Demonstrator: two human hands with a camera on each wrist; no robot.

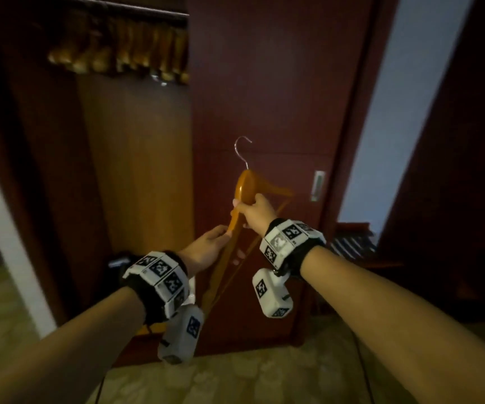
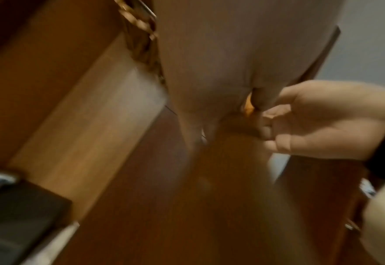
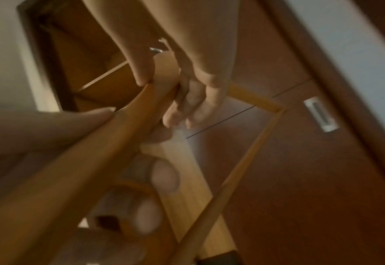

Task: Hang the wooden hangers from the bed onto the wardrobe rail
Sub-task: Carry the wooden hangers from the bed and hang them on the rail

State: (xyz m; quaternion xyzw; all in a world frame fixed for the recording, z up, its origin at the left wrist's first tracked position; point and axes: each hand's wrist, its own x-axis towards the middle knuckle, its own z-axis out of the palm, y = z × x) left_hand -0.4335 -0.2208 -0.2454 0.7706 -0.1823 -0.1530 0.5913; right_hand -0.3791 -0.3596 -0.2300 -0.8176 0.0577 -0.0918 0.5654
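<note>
- wooden hanger [image 1: 245, 186] was held up in front of the dark red wardrobe door [image 1: 264, 83], metal hook [image 1: 242, 150] pointing up, well below the rail.
- right hand [image 1: 257, 209] gripped it near the neck, just under the hook; right wrist view showed the thumb on one side of the shoulder and the fingers [image 3: 182, 114] curled round the other.
- left hand [image 1: 209, 243] was lower down on the same hanger, on the near arm, thumb on top and fingertips showing past the wood. fingers looked curled round the arm, a lighter hold than the right.
- hanger's bottom bar [image 3: 232, 170] ran down and toward the camera; hanger was tilted, with the lower end near the left wrist.
- left wrist view was blurred: it showed the left palm up close, and the right hand [image 2: 323, 122] with a sliver of orange wood [image 2: 248, 105] between them.
- wardrobe rail [image 1: 148, 11] sat at top left in the open section, with a row of wooden hangers [image 1: 124, 51] already on it, packed close.
- lighter wood back panel [image 1: 142, 156] was below that row.
- recessed metal pull [image 1: 318, 185] was on the door, right of the held hanger.
- both wrists carried white camera units with black-and-white tags [image 1: 276, 240].
- patterned floor [image 1: 235, 380] was underfoot, and a pale wall strip [image 1: 396, 97] stood right of the door frame.
</note>
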